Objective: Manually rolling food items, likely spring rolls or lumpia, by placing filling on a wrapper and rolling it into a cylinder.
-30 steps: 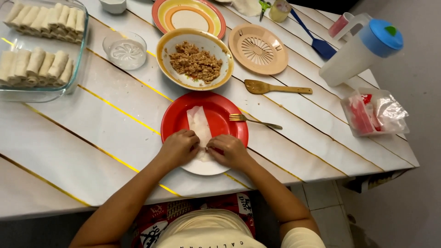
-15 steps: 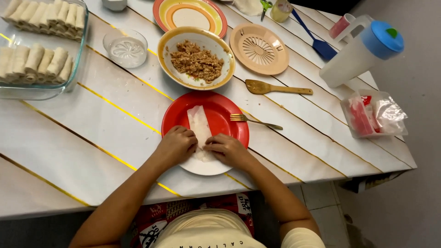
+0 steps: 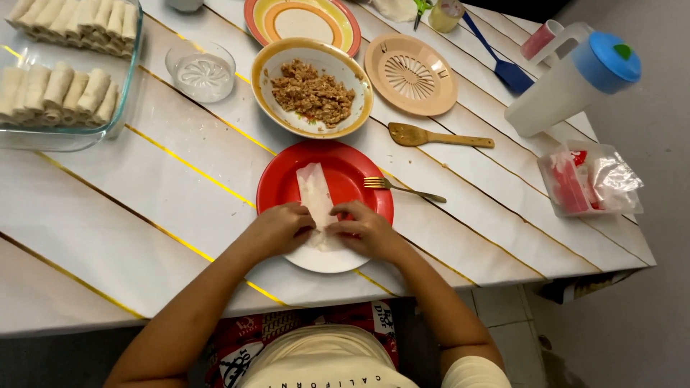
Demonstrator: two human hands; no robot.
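While both hands pinch, wrapper (image 3: 315, 192) lies between.

Plate (image 3: 280, 188) near table (image 3: 144, 215) front edge, wrapper (image 3: 316, 194) on it, running front to back. Left hand (image 3: 279, 228) and right hand (image 3: 365, 230) on wrapper's near end, side by side. Fork (image 3: 402, 188) rests on plate's right rim, handle out right. Bowl (image 3: 310, 88) just behind plate, filling (image 3: 310, 93) in it. Spatula (image 3: 438, 136) right of bowl. Slotted disc (image 3: 411, 73) behind spatula. Glass dish (image 3: 203, 70) left of bowl. Tray (image 3: 122, 108) far left, rolls (image 3: 61, 90) in rows inside. Second plate (image 3: 302, 20) behind bowl. Jug (image 3: 575, 79) far right, bag (image 3: 589, 179) in front of it.
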